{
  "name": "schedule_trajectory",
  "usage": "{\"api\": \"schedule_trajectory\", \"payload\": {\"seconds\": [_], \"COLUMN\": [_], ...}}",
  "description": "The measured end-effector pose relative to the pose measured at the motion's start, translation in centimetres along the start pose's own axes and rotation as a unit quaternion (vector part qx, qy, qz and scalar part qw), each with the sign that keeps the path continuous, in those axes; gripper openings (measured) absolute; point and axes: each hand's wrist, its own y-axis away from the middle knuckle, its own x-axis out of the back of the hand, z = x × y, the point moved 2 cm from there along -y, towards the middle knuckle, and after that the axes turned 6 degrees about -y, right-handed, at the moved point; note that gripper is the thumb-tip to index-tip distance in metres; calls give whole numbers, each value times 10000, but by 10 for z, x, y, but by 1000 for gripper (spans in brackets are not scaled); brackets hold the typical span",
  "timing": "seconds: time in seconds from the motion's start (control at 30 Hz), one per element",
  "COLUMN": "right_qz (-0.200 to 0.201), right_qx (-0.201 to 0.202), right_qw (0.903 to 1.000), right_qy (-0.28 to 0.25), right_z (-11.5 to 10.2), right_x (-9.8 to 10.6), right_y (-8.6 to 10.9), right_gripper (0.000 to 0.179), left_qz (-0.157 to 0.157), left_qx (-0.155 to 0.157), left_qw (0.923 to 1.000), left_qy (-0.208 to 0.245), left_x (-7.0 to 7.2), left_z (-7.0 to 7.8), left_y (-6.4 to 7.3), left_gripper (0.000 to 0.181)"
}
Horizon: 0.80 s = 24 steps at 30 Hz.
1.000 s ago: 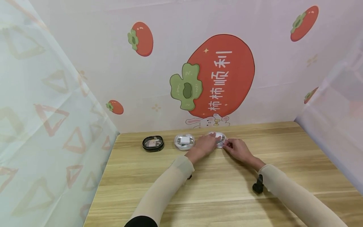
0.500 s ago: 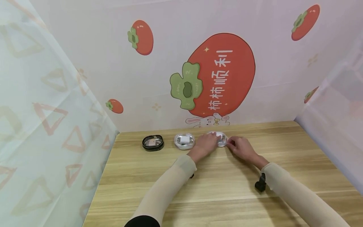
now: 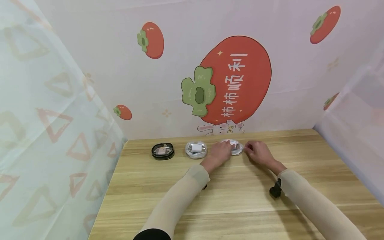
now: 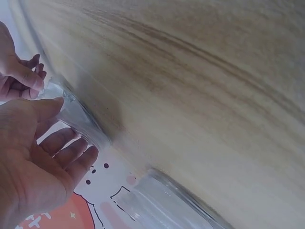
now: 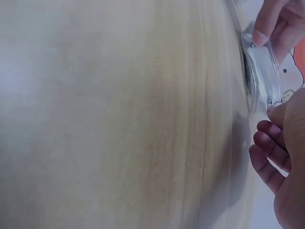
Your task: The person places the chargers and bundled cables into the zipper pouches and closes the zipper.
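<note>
A clear round pouch (image 3: 237,149) lies near the back of the table, with a white charger block and a coiled cable inside. My left hand (image 3: 220,152) holds its left part; in the left wrist view the thumb and fingers of that hand (image 4: 45,152) are on either side of it. At the pouch's right edge, my right hand (image 3: 259,153) pinches with thumb and forefinger. The right wrist view has my right thumb at the near end of the pouch (image 5: 262,71). What exactly lies between those fingertips is too small to tell.
To the left, a second clear round pouch (image 3: 196,150) contains a white block and cable. Further left lies a black-rimmed pouch (image 3: 163,151) with a pinkish block and cable. A printed fabric backdrop (image 3: 168,83) rises behind the wooden table (image 3: 228,200).
My right hand has moved a little right and back along the pouch's edge. More of the pouch's right end shows now. My left hand has stayed on the pouch, nearly still.
</note>
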Motion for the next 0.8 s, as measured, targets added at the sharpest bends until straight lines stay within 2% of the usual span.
{"api": "schedule_trajectory", "payload": {"seconds": [0.13, 0.37, 0.6, 0.8], "right_qz": [48, -171, -237, -363], "right_qx": [-6, -182, -52, 66], "right_qw": [9999, 9991, 9988, 9960], "right_qy": [-107, -353, -421, -816], "right_z": [4, 4, 5, -4], "right_x": [-2, -4, -7, -10], "right_y": [-1, 5, 10, 13], "right_gripper": [8, 8, 7, 5], "left_qz": [16, 40, 151, 350], "left_qx": [9, -174, -157, -120], "left_qw": [10000, 9997, 9988, 9981], "left_qy": [-15, 153, 433, 496], "left_x": [-3, -10, -6, -5], "left_z": [0, -1, 2, 5], "left_y": [-1, 3, 3, 0], "left_gripper": [41, 44, 49, 48]}}
